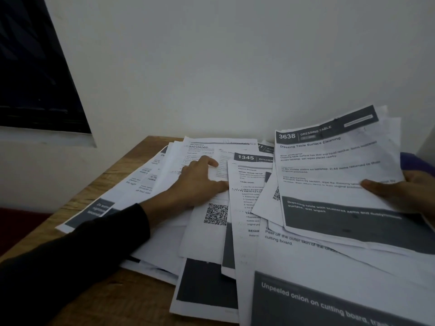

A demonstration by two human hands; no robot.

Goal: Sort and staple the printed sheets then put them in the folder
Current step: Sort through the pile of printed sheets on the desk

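Single head-worn view, wide-angle. It looks forward and down from close above the near edge of a wooden table (141, 147), facing the far white wall (235, 67). A dark window (35, 67) sits far left. No second view shares coverage.

Printed sheets (211, 234) blanket the wooden table (122, 175) from its back edge to the near right; only the left edge and front-left corner lie bare.
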